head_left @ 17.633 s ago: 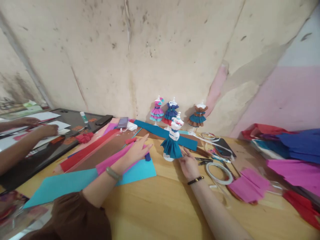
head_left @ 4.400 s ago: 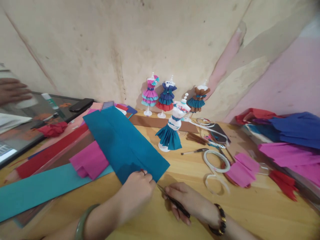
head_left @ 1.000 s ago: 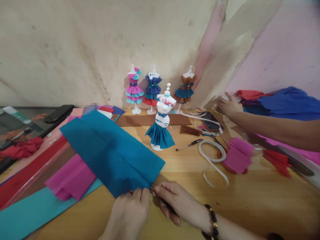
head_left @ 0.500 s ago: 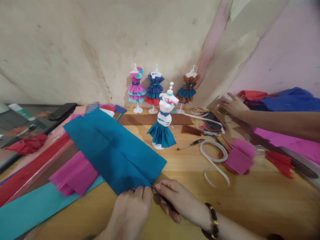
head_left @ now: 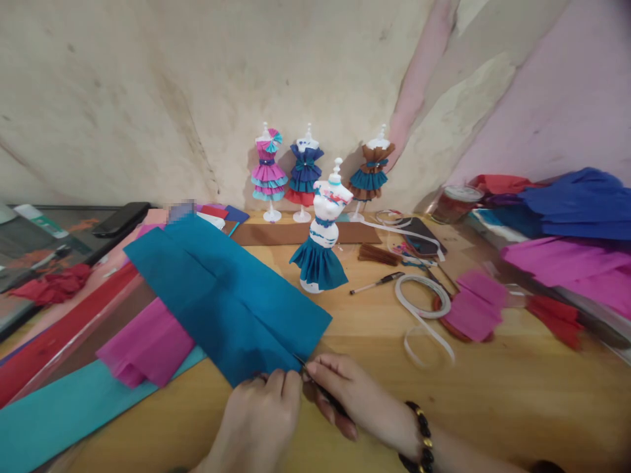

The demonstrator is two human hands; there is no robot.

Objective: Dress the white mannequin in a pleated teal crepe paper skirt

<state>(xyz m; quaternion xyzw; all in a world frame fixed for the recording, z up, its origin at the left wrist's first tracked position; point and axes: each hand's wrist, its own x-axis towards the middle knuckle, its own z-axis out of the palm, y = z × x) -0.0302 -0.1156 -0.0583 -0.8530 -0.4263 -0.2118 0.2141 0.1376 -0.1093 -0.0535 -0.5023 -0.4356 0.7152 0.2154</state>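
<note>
A long sheet of teal crepe paper [head_left: 236,289] lies slanting across the table with a crease along it. My left hand [head_left: 263,410] is closed on its near edge, knuckles up. Beside it, my right hand [head_left: 340,394] is wrapped round dark-handled scissors [head_left: 332,402]. Their thin tip points up and left at the paper's near edge; most of the tool is hidden by my fingers. Just beyond the paper stands a small white mannequin [head_left: 325,205] wearing a gathered teal skirt [head_left: 319,264].
Three dressed mannequins [head_left: 305,167] stand by the wall. At right lie a roll of white tape [head_left: 422,297], a pen [head_left: 377,284], pink paper [head_left: 476,305] and a lidded jar [head_left: 456,202]. Turquoise paper [head_left: 73,414] and a magenta piece [head_left: 146,345] lie at left.
Another person's hand and arm, which were at the jar on the right, have left the view. My hands, the scissors and the teal paper are almost unchanged.
</note>
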